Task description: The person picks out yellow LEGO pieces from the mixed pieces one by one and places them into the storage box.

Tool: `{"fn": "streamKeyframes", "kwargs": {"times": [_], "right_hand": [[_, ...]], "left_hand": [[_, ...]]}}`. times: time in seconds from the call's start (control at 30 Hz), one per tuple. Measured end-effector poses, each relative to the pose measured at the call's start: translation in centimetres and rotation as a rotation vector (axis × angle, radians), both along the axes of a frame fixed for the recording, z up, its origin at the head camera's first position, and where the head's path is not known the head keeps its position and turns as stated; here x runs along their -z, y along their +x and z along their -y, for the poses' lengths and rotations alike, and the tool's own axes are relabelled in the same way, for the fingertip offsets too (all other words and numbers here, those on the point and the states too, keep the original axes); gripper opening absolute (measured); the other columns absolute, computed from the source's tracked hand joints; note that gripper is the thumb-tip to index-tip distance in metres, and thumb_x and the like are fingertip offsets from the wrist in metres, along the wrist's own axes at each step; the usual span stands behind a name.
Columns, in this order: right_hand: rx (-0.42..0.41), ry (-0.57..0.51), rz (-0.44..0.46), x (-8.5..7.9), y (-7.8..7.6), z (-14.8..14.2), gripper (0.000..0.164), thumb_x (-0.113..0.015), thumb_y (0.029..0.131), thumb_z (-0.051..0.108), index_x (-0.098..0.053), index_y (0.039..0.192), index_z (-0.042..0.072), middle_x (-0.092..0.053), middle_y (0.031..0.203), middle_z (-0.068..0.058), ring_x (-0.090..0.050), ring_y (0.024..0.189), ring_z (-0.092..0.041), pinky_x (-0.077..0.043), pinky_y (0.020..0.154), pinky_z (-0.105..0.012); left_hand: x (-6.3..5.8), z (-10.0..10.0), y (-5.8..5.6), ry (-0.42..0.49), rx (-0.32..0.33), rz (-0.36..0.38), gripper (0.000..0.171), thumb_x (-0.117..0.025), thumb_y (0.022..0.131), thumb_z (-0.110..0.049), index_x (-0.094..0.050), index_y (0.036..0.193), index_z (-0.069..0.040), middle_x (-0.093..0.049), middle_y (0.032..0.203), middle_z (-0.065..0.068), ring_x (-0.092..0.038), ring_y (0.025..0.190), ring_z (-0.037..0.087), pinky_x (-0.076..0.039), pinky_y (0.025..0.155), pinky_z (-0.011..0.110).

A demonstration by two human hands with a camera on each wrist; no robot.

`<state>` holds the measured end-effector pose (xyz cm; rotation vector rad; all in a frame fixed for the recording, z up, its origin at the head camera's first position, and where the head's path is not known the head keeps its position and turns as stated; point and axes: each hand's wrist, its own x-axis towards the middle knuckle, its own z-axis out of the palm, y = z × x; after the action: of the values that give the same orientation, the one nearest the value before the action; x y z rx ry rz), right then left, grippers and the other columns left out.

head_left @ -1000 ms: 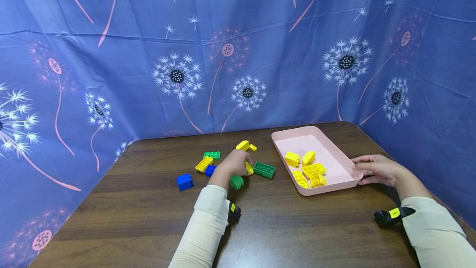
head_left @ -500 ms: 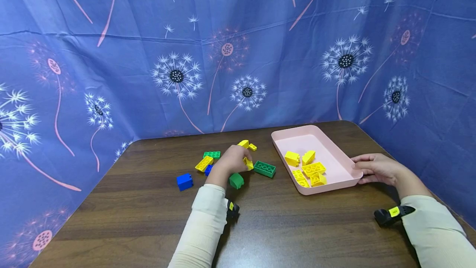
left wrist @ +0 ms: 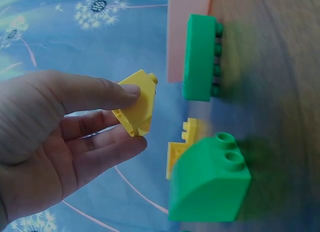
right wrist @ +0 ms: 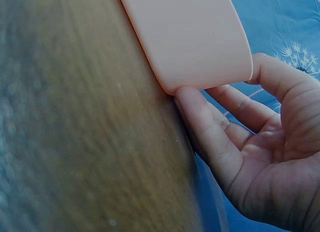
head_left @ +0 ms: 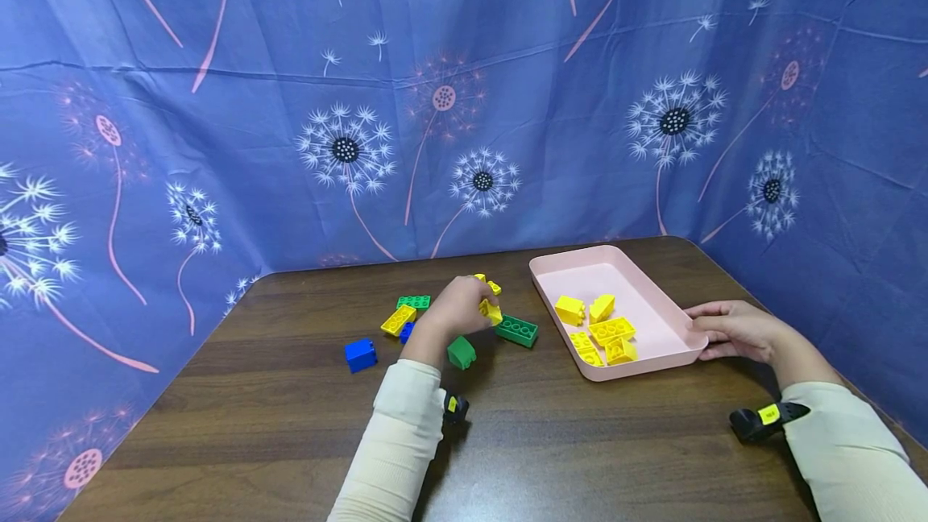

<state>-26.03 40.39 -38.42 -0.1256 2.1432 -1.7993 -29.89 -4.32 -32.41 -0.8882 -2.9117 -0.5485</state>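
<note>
My left hand [head_left: 457, 314] holds a yellow toy brick [head_left: 491, 312] with a sloped side, pinched between thumb and fingers. The left wrist view shows this yellow brick [left wrist: 137, 104] raised off the table. A curved green brick [head_left: 461, 353] and a long green brick [head_left: 516, 331] lie close to that hand. Over at the right, my right hand [head_left: 739, 329] grips the near right corner of a pink tray [head_left: 652, 366]. In the right wrist view, thumb and fingertips are against the corner of the tray [right wrist: 195, 42]. Several yellow bricks [head_left: 611, 330] lie in the tray.
To the left on the wooden table [head_left: 239, 417] are a blue brick [head_left: 360, 355], a yellow brick [head_left: 399, 319] and a flat green brick [head_left: 414, 302]. Another blue brick [head_left: 407, 332] is partly hidden by the left hand. Small yellow bricks [head_left: 495, 287] lie behind it. A blue patterned cloth [head_left: 551, 143] hangs behind.
My left hand has lifted the yellow brick and moved it slightly up and away from the curved green brick. The right hand and tray have stayed still.
</note>
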Motion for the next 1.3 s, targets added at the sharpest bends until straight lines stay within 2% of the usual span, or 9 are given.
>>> {"fn": "streamKeyframes", "kwargs": {"times": [0.2, 0.43, 0.63, 0.93, 1.07, 1.3], "right_hand": [[0.005, 0.007, 0.003, 0.1, -0.1, 0.0, 0.025, -0.06, 0.093, 0.008, -0.066, 0.116, 0.003, -0.067, 0.097, -0.003, -0.068, 0.081, -0.022, -0.058, 0.073, -0.041], [-0.006, -0.011, 0.002, 0.0, 0.0, -0.1, 0.02, -0.06, 0.093, 0.008, -0.07, 0.109, 0.014, -0.068, 0.096, -0.003, -0.068, 0.08, -0.022, -0.058, 0.072, -0.041], [-0.015, -0.031, -0.001, 0.0, 0.0, -0.1, 0.022, -0.058, 0.093, 0.006, -0.07, 0.105, 0.019, -0.068, 0.096, -0.002, -0.068, 0.08, -0.021, -0.058, 0.072, -0.04], [0.008, -0.013, 0.0, 0.1, 0.0, 0.0, 0.023, -0.058, 0.093, 0.005, -0.068, 0.113, 0.008, -0.067, 0.096, -0.003, -0.068, 0.08, -0.021, -0.058, 0.072, -0.04], [-0.001, -0.013, -0.002, 0.1, 0.0, 0.0, 0.024, -0.057, 0.094, 0.005, -0.066, 0.116, 0.004, -0.068, 0.097, -0.003, -0.068, 0.081, -0.021, -0.058, 0.072, -0.041], [0.023, 0.032, -0.004, 0.0, 0.0, 0.1, 0.04, -0.059, 0.093, 0.007, -0.053, 0.126, -0.015, -0.068, 0.098, -0.005, -0.069, 0.081, -0.022, -0.058, 0.072, -0.042]], "left_hand": [[-0.9, -0.5, 0.7, 0.003, 0.047, -0.067, 0.023, -0.079, 0.077, -0.009, -0.075, 0.099, -0.009, -0.067, 0.098, 0.002, -0.056, 0.091, 0.017, -0.049, 0.083, 0.029], [-1.9, -2.0, 1.6, 0.004, 0.128, -0.116, 0.024, -0.08, 0.079, -0.013, -0.075, 0.102, -0.007, -0.067, 0.097, 0.002, -0.056, 0.088, 0.016, -0.049, 0.08, 0.026], [-1.9, -3.5, 2.0, 0.008, 0.171, -0.132, 0.024, -0.081, 0.08, -0.015, -0.075, 0.102, -0.008, -0.067, 0.098, 0.0, -0.056, 0.089, 0.013, -0.048, 0.078, 0.02], [-1.7, -6.7, 2.3, -0.005, 0.267, -0.128, 0.025, -0.078, 0.082, -0.017, -0.075, 0.106, -0.01, -0.068, 0.101, -0.002, -0.055, 0.086, 0.01, -0.045, 0.075, 0.015], [-1.8, -8.4, 2.6, -0.063, 0.307, -0.137, 0.025, -0.077, 0.083, -0.017, -0.075, 0.107, -0.011, -0.067, 0.1, -0.004, -0.054, 0.085, 0.008, -0.043, 0.075, 0.014], [-2.2, -11.3, 2.9, -0.159, 0.388, -0.154, 0.027, -0.076, 0.083, -0.014, -0.074, 0.11, -0.012, -0.067, 0.102, -0.004, -0.053, 0.087, 0.006, -0.042, 0.081, 0.013]]}}
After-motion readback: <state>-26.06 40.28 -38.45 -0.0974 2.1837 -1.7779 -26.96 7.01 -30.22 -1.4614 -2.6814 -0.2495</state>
